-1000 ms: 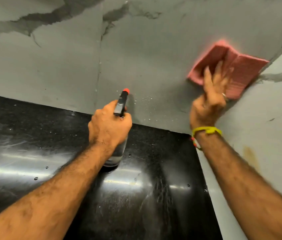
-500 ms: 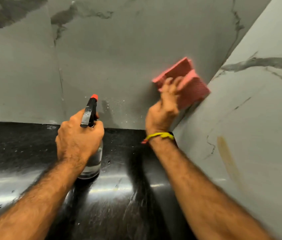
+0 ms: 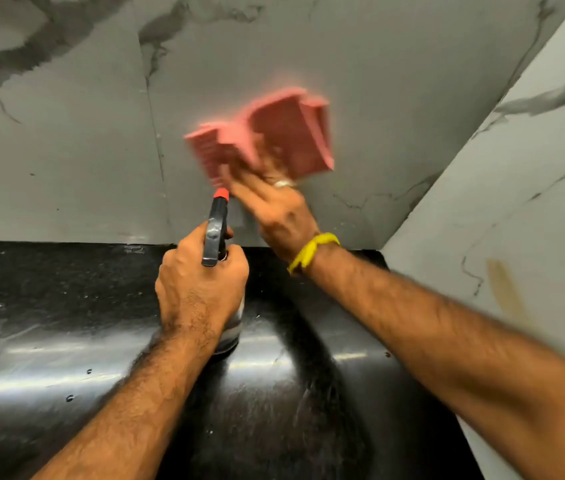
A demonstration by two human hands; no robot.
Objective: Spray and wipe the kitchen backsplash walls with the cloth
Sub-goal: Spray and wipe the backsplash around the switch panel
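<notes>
The right hand (image 3: 274,206) presses the pink cloth (image 3: 274,133) flat-fingered against the back wall (image 3: 395,81), near its right corner. The left hand (image 3: 201,289) grips the spray bottle (image 3: 217,223), standing on the counter (image 3: 49,323).

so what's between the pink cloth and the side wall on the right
Nothing: in the head view only bare grey marbled back wall lies between the pink cloth and the side wall.

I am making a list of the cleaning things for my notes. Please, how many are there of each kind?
Spray bottle, held by the left hand: 1
Pink cloth, pressed to the wall by the right hand: 1
Total: 2
</notes>
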